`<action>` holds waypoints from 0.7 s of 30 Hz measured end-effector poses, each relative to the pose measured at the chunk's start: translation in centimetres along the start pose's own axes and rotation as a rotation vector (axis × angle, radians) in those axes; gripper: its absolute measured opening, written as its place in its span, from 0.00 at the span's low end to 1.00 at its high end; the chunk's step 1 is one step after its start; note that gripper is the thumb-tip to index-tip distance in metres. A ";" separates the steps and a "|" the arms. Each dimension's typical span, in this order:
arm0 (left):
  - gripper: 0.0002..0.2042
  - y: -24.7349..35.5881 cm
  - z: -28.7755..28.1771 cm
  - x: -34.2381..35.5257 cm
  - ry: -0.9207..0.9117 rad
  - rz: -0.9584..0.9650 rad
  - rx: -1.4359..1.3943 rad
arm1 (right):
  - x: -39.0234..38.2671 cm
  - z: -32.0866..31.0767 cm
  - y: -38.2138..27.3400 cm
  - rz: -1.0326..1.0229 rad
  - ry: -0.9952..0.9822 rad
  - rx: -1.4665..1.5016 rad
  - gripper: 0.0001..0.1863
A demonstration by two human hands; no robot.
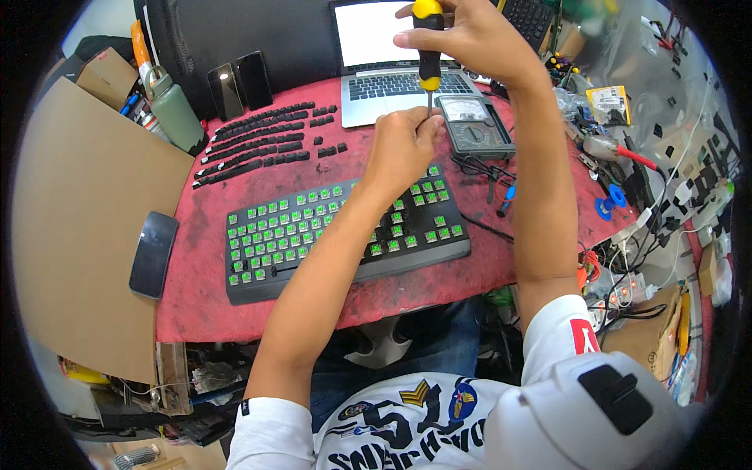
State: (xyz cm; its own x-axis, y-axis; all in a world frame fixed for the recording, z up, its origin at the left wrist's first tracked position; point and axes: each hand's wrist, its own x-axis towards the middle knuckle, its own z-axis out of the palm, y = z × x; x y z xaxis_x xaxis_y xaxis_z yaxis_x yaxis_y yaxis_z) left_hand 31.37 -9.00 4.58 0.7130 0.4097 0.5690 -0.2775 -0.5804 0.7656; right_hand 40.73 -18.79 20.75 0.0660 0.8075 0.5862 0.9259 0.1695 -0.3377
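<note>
Above the far side of the keyboard I hold a screwdriver point(428, 47) with a yellow and black handle upright, tip down. My right hand point(478, 39) grips its handle. The fingers of my left hand point(401, 142) are closed round the lower shaft; the tip and anything else in them are hidden. Below lies a black keyboard point(345, 270) with its keycaps off and green switches showing, partly covered by my left forearm. An analog multimeter point(474, 133) sits just right of my left hand. Behind it stands an open laptop point(362, 117) with a bright screen.
Removed black keycaps point(254, 145) lie in rows at the back left of the red tabletop point(204, 313). Two phones lean behind them beside a green bottle point(174, 110); another phone point(153, 254) rests at the left edge. Cables, tools and a solder spool point(611, 202) crowd the right side.
</note>
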 end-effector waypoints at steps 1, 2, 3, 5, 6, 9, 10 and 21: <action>0.11 -0.1 0.0 0.1 0.021 0.008 0.005 | 0.3 1.7 0.3 -0.013 0.211 -0.144 0.37; 0.10 -0.3 0.0 0.2 0.041 0.016 0.010 | 0.2 1.8 0.5 -0.033 0.197 -0.126 0.36; 0.10 -0.4 0.0 0.2 0.062 0.024 0.015 | 0.1 1.8 0.5 -0.053 0.182 -0.108 0.35; 0.10 0.8 -0.6 0.6 0.067 -0.008 0.072 | 0.1 0.7 -0.1 0.029 0.089 0.134 0.33; 0.10 1.3 -0.8 0.8 0.069 -0.024 0.099 | -0.1 0.0 -0.6 0.052 0.069 0.099 0.33; 0.10 0.9 -0.6 0.6 0.033 0.044 0.165 | -0.6 0.1 -2.6 0.187 0.077 -0.170 0.34; 0.10 0.9 -0.3 0.6 0.036 0.049 0.118 | -0.8 0.2 -2.2 0.155 0.082 -0.144 0.34; 0.10 0.0 0.0 0.8 -0.004 0.071 0.045 | 0.0 1.1 4.3 -0.099 0.218 0.291 0.34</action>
State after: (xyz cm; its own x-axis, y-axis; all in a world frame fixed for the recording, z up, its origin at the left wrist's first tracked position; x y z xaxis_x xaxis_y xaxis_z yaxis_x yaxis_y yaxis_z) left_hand 31.98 -8.69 5.07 0.6951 0.3634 0.6203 -0.2982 -0.6394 0.7087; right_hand 44.29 -17.43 18.46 0.0879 0.6449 0.7592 0.7893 0.4198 -0.4480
